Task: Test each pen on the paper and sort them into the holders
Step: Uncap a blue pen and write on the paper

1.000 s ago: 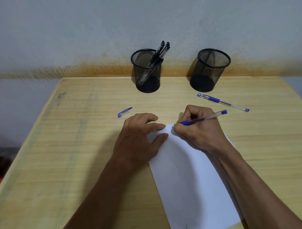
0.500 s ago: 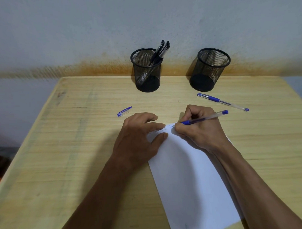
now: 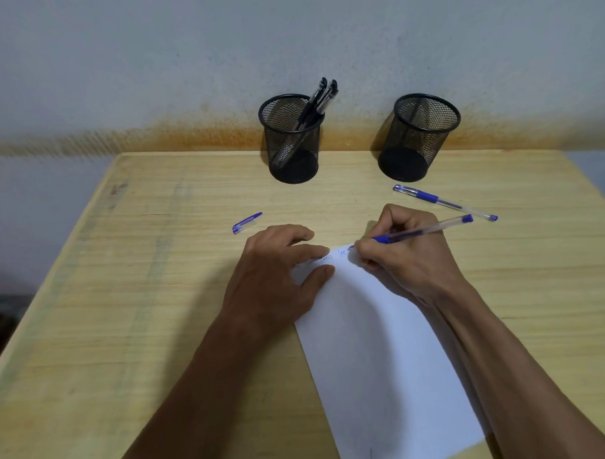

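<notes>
The wooden counter (image 3: 161, 337) carries everything, and on it the white paper (image 3: 384, 363) lies at a slant, from near the middle down to the near edge. At the far edge, against the wall, two black mesh holders stand well apart: the left holder (image 3: 293, 140) already has dark pens (image 3: 319, 101) leaning in it, at least two, and the right holder (image 3: 418, 136) shows no pen inside. So I judge that a part of the sorting is done, all of it on one side. The left hand (image 3: 278, 274) lies flat on the upper left corner of the paper, fingers spread and fairly straight, and presses it down. The right hand (image 3: 408, 253) pinches a blue pen (image 3: 428, 229) in a writing hold, with the tip on the top edge of the paper, where a few small blue marks (image 3: 343, 252) are visible; some fainter marks sit to the left, near the fingers of the left hand. This pen seems to give ink, so the test in hand looks nearly finished, and then it must go into a holder. One more blue pen (image 3: 444, 202) waits on the counter just in front of the right holder, with no hand on it. A small blue cap (image 3: 246, 223) lies alone, beside the left hand, and probably belongs on the pen in use.
</notes>
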Demonstrator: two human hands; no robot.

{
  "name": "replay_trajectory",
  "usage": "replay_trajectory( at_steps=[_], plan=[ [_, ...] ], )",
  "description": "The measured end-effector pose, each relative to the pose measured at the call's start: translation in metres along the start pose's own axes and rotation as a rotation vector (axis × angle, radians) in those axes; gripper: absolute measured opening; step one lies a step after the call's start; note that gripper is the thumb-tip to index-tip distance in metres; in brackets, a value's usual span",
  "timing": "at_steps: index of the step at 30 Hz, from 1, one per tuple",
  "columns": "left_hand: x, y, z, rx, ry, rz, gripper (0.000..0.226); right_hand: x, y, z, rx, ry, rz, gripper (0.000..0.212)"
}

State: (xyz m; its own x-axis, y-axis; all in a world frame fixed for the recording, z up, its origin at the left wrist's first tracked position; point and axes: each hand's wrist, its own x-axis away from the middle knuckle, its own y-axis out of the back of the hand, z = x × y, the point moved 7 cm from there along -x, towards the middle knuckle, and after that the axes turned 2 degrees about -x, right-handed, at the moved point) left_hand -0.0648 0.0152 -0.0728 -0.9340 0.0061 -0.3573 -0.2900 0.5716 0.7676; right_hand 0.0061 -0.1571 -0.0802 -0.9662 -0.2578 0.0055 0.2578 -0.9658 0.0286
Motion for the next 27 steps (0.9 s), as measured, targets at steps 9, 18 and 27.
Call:
replay_trajectory(
  at_steps=[9, 18, 27],
  plan=[
    [-0.001, 0.001, -0.002, -0.001, -0.039, -0.023, 0.027, 0.003, 0.009, 0.006, -0.213, -0.053, -0.087, 0.014],
    [-0.005, 0.048, 0.022, -0.116, 0.302, -0.318, 0.031, 0.002, 0.014, 0.003, -0.36, -0.091, -0.068, 0.023],
    [-0.006, 0.048, 0.05, -0.198, 0.465, -0.266, 0.014, 0.003, 0.016, 0.004, -0.245, -0.07, -0.061, 0.017]
  ],
)
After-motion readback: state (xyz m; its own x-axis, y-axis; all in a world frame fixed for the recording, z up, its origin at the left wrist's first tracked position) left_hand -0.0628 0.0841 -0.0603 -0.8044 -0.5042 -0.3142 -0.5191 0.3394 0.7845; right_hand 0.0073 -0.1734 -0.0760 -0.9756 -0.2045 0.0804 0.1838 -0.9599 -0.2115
